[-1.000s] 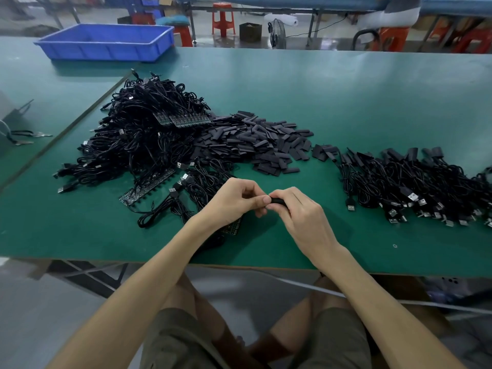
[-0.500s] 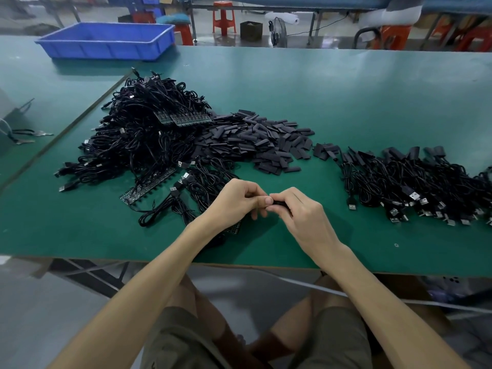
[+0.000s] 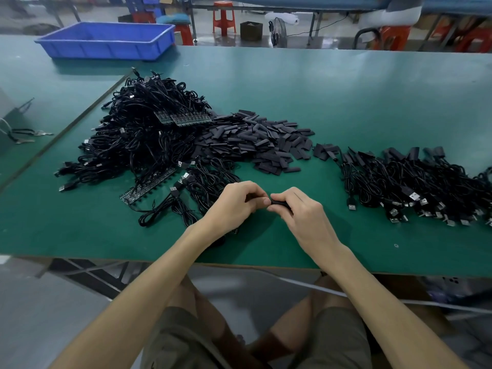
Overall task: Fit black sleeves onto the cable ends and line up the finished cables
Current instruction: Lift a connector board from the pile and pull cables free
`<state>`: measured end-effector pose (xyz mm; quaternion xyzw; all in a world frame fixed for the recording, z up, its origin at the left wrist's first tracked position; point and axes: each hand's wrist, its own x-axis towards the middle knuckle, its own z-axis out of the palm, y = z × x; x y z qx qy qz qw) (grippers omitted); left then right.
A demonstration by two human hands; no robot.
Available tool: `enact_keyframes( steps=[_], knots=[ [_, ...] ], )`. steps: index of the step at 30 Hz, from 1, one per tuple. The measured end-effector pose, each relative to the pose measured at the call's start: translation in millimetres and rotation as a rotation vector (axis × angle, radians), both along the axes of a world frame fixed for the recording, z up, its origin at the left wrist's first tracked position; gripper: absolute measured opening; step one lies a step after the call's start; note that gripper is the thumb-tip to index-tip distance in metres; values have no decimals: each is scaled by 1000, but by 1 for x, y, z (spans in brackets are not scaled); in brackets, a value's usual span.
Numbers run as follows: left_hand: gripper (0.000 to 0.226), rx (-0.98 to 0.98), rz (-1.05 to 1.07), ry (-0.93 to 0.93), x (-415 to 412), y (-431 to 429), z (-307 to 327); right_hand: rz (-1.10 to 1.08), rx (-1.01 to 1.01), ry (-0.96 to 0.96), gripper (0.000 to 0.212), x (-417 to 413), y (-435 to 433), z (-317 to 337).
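Head view, right hand (image 3: pixel 300 217) pinching black sleeve (image 3: pixel 279 203), left hand (image 3: pixel 234 203) clenched, its contents hidden

A single wide-angle head view looks forward and down from above the seated person's lap, across the green counter (image 3: pixel 346 102) to the room beyond at the frame's top. The hands (image 3: pixel 269 206) sit near, at centre; forearms enter from the bottom corners. Straight edges bow near the borders.

Soft, even light, sharp center.
I see mild glare on the green table (image 3: pixel 319 83); edges bend, background blurs.
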<state>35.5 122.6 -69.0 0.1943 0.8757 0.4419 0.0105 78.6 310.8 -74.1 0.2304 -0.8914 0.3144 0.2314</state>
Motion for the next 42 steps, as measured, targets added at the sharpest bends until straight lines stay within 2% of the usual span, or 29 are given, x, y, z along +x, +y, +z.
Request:
enact_keyframes(
  steps=[19,25,28,33,42],
  knots=[
    [25,-1,24,-63,2,3,-1,53,-48,-19,21,-1,0,-2],
    [24,70,69,-81,2,2,0,-5,-217,-126,35,-6,4,-2],
    [23,89,94,-93,1,2,-1,-52,-343,-175,26,-9,7,-2],
    [24,95,95,-107,1,2,-2,-20,-377,-190,18,-8,6,-5],
    [23,97,83,-114,3,2,-1,8,-409,-196,18,-9,8,-8]
  ],
)
